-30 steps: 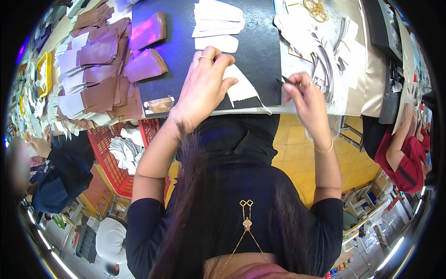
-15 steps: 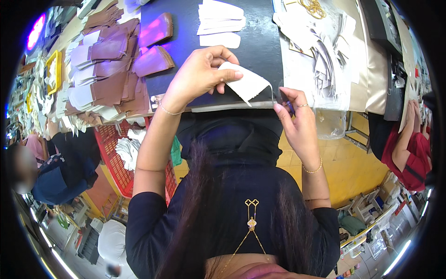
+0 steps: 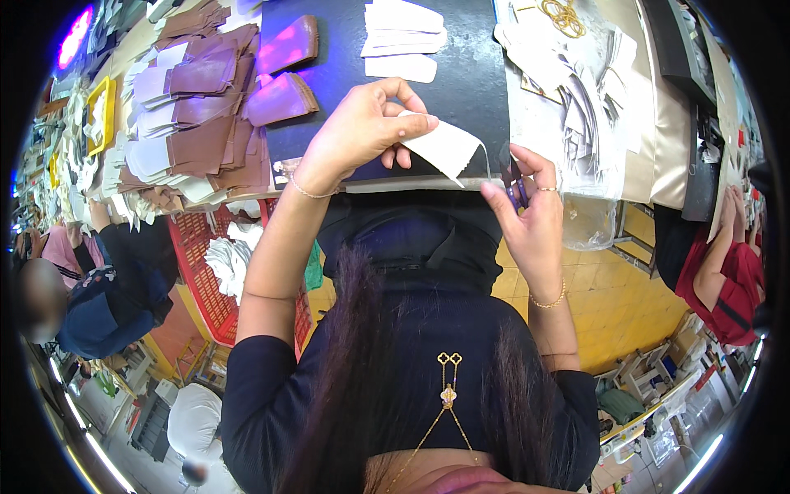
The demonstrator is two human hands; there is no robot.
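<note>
My left hand (image 3: 362, 128) pinches a white cut piece (image 3: 451, 150) of flat, cloth-like material between thumb and fingers, above the near table edge. Its lower edge looks finely notched. From its right corner a thin pale strip (image 3: 487, 160) hangs down toward my right hand (image 3: 531, 218). That hand is closed around small dark scissors with purple handles (image 3: 518, 191), partly hidden by the fingers. The blades point up, close to the strip; whether they touch it, I cannot tell.
Brown and white cut pieces (image 3: 193, 115) lie stacked at left, beside two brown stacks (image 3: 280, 99). White pieces (image 3: 401, 37) lie on the dark mat (image 3: 329, 152). Grey-white strips (image 3: 576, 115) and yellow bands (image 3: 564, 16) are at right. A red basket (image 3: 197, 263) stands below left. Other people sit either side.
The whole view has shifted slightly, so table and hands appear farther right. The scissors' purple handles show more clearly. My left hand keeps its hold on the white piece.
</note>
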